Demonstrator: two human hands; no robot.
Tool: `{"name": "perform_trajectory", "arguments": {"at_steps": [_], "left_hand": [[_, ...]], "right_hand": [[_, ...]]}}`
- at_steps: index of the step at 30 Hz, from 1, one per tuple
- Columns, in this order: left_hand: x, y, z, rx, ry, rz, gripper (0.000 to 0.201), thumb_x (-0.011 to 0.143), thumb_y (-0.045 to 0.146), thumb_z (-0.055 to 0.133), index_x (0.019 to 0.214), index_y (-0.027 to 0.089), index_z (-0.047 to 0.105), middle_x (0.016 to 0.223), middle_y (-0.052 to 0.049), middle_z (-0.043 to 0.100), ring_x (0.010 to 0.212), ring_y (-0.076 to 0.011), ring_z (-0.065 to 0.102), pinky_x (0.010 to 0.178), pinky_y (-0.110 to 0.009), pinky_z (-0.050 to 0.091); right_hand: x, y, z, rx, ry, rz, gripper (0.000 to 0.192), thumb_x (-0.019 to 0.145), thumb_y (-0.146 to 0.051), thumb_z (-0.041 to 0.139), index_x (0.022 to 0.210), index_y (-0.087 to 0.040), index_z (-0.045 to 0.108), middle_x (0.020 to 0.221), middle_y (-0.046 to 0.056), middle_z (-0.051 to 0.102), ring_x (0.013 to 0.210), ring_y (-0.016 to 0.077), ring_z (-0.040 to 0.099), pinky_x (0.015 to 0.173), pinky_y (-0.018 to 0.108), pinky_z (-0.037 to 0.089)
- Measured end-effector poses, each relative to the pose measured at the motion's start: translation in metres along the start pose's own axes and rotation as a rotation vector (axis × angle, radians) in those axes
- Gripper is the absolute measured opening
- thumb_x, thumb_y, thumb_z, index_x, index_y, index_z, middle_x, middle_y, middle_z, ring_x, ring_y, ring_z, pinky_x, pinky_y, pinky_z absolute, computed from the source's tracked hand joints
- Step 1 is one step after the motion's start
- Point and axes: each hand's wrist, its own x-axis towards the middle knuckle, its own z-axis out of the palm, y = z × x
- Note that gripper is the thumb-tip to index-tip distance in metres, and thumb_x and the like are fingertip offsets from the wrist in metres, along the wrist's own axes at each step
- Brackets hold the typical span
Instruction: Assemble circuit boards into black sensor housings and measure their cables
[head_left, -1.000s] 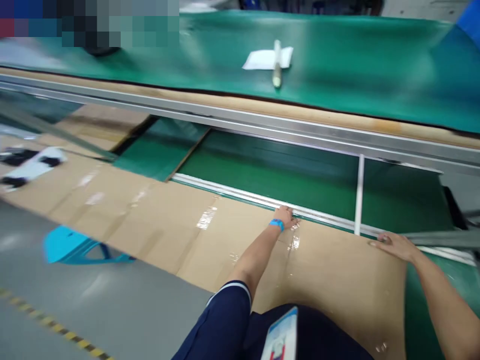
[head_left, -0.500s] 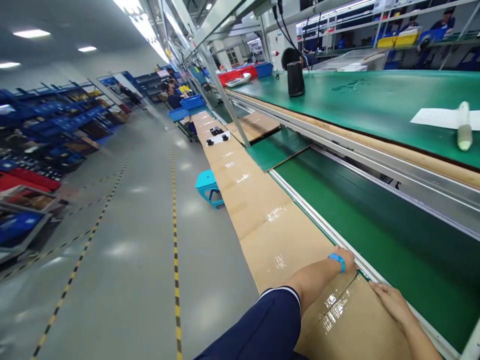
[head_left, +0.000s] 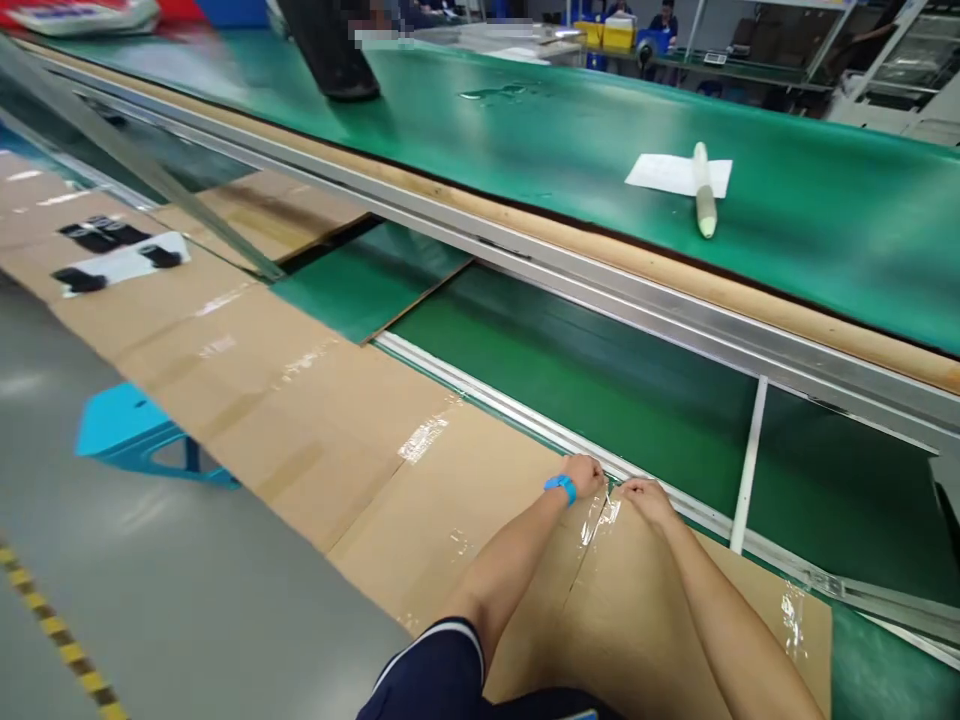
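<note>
The left hand [head_left: 585,473] and the right hand [head_left: 646,496] meet at the far edge of the flattened cardboard [head_left: 375,450], fingers pinched on a strip of clear tape [head_left: 600,515] that runs across the seam beside the metal rail [head_left: 525,415]. Beyond the rail lies the green belt [head_left: 600,370]. On the upper green table [head_left: 525,130] a white tube [head_left: 703,190] rests on a paper sheet [head_left: 664,172].

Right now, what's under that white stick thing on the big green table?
A white sheet of paper lies under the white stick, on the green table. The part of the paper directly beneath the stick is hidden.
</note>
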Motion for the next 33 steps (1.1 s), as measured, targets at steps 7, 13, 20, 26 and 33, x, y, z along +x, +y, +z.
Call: {"name": "perform_trajectory", "arguments": {"at_steps": [7, 13, 20, 26, 33], "left_hand": [[-0.009, -0.007, 0.000, -0.131, 0.025, 0.067, 0.035, 0.097, 0.047, 0.059, 0.092, 0.015, 0.068, 0.087, -0.002, 0.071, 0.083, -0.0177, 0.067, 0.085, -0.039, 0.054], [-0.024, -0.010, -0.012, -0.235, 0.073, 0.188, 0.027, 0.094, 0.042, 0.060, 0.089, 0.017, 0.071, 0.082, -0.001, 0.070, 0.075, -0.0158, 0.062, 0.076, -0.030, 0.047], [-0.046, -0.006, -0.024, -0.211, 0.162, 0.238, 0.031, 0.081, 0.048, 0.073, 0.092, 0.021, 0.062, 0.076, 0.001, 0.066, 0.083, -0.0201, 0.060, 0.085, -0.033, 0.041], [-0.050, 0.004, -0.018, -0.165, 0.257, 0.211, 0.030, 0.080, 0.040, 0.077, 0.097, 0.021, 0.060, 0.080, -0.001, 0.067, 0.088, -0.0228, 0.062, 0.088, -0.035, 0.043], [-0.118, 0.004, 0.000, -0.204, 0.453, 0.188, 0.043, 0.084, 0.038, 0.073, 0.120, 0.021, 0.057, 0.121, -0.012, 0.064, 0.120, -0.0302, 0.055, 0.108, -0.046, 0.038]], "right_hand": [[-0.017, 0.002, 0.001, 0.049, -0.015, -0.035, 0.034, 0.094, -0.048, 0.061, 0.092, -0.014, 0.065, 0.069, -0.004, 0.056, 0.054, 0.0075, 0.048, 0.054, 0.022, 0.043], [-0.035, -0.011, -0.004, 0.008, -0.016, -0.110, 0.042, 0.092, -0.057, 0.056, 0.097, -0.016, 0.066, 0.063, -0.005, 0.050, 0.051, 0.0086, 0.041, 0.052, 0.024, 0.035], [-0.077, -0.027, -0.044, -0.223, 0.072, -0.136, 0.052, 0.074, -0.061, 0.071, 0.112, -0.026, 0.068, 0.072, 0.001, 0.066, 0.074, 0.0217, 0.060, 0.068, 0.030, 0.038], [-0.105, -0.016, -0.076, -0.392, 0.047, -0.080, 0.049, 0.068, -0.069, 0.070, 0.082, -0.023, 0.071, 0.081, 0.011, 0.072, 0.087, 0.0344, 0.066, 0.074, 0.038, 0.042], [-0.062, -0.066, -0.026, -0.334, -0.074, -0.102, 0.063, 0.080, -0.072, 0.058, 0.121, -0.025, 0.068, 0.120, 0.009, 0.071, 0.113, 0.0295, 0.064, 0.098, 0.038, 0.046]]}}
